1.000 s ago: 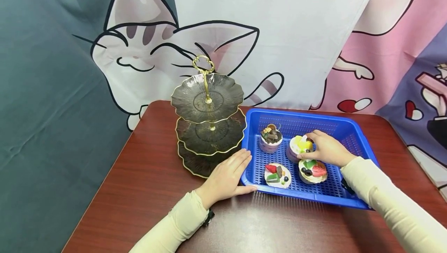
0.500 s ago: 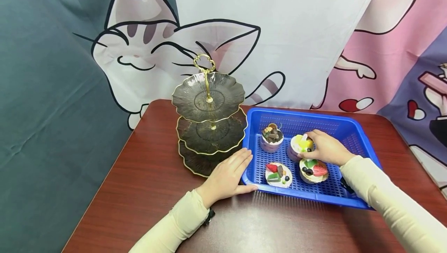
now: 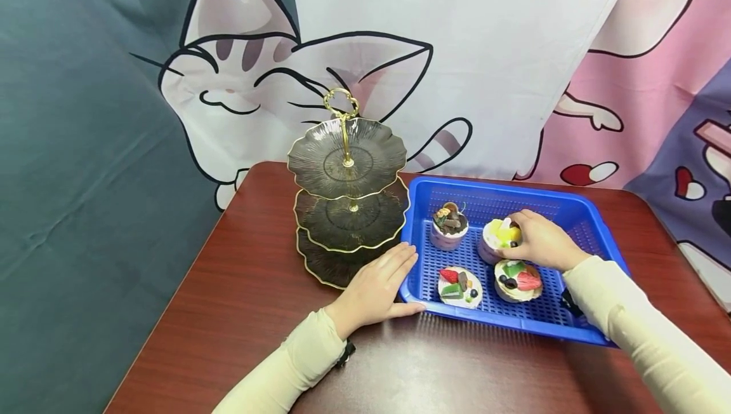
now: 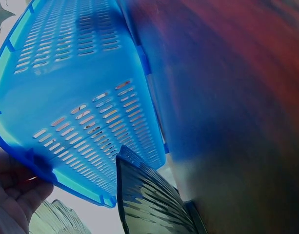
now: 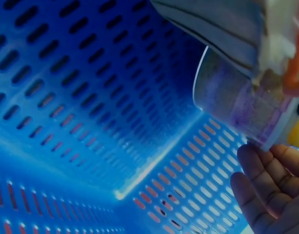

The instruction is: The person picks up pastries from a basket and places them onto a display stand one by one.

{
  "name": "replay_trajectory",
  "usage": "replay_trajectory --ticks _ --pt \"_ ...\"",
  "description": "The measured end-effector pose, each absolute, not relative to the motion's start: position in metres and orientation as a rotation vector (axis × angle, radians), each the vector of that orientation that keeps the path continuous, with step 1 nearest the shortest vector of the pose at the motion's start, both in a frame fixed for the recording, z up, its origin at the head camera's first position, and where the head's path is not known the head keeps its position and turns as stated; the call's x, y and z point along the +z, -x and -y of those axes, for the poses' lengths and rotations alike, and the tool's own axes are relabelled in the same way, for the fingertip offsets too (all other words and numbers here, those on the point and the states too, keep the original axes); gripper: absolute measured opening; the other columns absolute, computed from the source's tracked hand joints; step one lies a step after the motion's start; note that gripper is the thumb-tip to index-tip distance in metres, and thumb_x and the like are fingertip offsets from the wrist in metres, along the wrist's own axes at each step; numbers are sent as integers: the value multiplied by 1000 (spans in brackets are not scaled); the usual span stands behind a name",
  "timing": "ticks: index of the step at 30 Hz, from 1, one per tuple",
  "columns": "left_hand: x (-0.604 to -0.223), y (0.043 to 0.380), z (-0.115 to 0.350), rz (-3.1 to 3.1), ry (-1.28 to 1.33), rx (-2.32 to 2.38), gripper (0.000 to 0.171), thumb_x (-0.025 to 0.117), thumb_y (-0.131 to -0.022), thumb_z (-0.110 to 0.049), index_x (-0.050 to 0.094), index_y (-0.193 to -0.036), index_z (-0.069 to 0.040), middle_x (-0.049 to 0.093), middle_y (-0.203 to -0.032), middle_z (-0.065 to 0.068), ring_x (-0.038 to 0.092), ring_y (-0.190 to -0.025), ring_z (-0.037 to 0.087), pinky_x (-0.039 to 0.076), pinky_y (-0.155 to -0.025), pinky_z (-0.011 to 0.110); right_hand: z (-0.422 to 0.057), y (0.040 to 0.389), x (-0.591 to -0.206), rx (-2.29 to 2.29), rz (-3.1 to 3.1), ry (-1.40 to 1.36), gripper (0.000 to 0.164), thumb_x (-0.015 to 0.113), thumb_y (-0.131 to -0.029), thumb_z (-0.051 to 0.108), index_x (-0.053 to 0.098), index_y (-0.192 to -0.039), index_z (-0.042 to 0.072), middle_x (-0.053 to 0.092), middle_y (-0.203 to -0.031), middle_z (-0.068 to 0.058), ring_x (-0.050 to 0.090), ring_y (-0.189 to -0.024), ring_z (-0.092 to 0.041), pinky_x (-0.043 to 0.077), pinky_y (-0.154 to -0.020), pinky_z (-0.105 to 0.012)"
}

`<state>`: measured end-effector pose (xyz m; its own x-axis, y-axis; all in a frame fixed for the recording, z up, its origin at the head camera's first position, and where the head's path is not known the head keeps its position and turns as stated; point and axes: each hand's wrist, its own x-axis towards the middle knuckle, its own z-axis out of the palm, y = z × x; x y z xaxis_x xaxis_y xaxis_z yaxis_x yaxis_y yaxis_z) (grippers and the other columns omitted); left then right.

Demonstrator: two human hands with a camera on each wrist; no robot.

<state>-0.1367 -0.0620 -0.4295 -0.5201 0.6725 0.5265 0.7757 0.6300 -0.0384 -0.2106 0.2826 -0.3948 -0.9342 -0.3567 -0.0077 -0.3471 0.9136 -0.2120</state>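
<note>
In the head view my right hand (image 3: pixel 547 242) reaches into the blue plastic basket (image 3: pixel 514 323). Thumb and fingers pinch the top of a dessert cup (image 3: pixel 501 233) with yellow fruit. Its clear side with purple layers shows beside the fingers in the right wrist view. A paper-cased fruit tart (image 3: pixel 518 282) with a strawberry slice sits just in front of it. To the left are a chocolate-topped cup (image 3: pixel 448 226) and a round cream cake (image 3: pixel 460 288) with fruit. My left hand (image 3: pixel 374 286) rests straight-fingered over the basket's front left corner, thumb along the front rim.
A three-tier dark plate stand (image 3: pixel 347 160) with wavy gold rims and a gold ring handle stands left of the basket, close to my left fingers. Everything stands on a reddish-brown wooden table (image 3: pixel 240 312). Behind it hangs a cartoon-cat curtain (image 3: pixel 457 52).
The scene has shifted slightly to the right in the head view. Both hands keep their places on the basket corner and at the yellow-topped dessert cup.
</note>
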Motion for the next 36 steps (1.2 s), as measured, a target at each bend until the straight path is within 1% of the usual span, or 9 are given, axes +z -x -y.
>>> replay_trajectory --ticks 5,12,19,24,30,36 --pt "-428 136 62 2354 1132 -277 84 71 -73 -63 59 -128 -1 59 -134 11 51 -131 23 44 -110 31 -283 209 -388 -328 -3075 600 70 80 -71 46 59 -110 -8 61 -93 -15 56 -82 -24 54 -75 -45" --pt "-428 136 62 2349 1134 -260 84 70 -74 -63 59 -128 0 59 -134 12 51 -131 23 42 -112 30 -278 206 -375 -349 -3099 629 69 80 -71 44 60 -112 -8 62 -98 -18 58 -86 -27 55 -79 -50" --pt "-429 137 63 2346 1137 -250 84 70 -73 -63 59 -128 0 59 -134 12 52 -130 23 44 -110 31 -271 202 -353 -367 -3075 618 72 80 -73 46 59 -116 -8 63 -103 -21 60 -89 -30 56 -80 -52" --pt "-428 137 61 2348 1144 -261 83 70 -74 -63 58 -129 -1 59 -134 12 51 -131 23 42 -112 31 -269 201 -340 -353 -3084 643 69 80 -73 44 60 -114 -8 63 -100 -19 59 -84 -27 58 -76 -48" --pt "-428 137 61 2348 1141 -267 84 70 -74 -63 59 -129 -1 59 -134 12 51 -131 23 42 -112 30 -264 199 -329 -385 -3092 692 67 81 -72 40 59 -114 -7 62 -103 -20 59 -86 -27 58 -77 -51" --pt "-428 137 62 2356 1135 -260 83 69 -75 -64 59 -129 -1 59 -134 11 51 -131 22 41 -113 29 -257 197 -322 -413 -3097 742 63 81 -73 38 60 -113 -6 63 -103 -19 61 -86 -28 58 -77 -50"
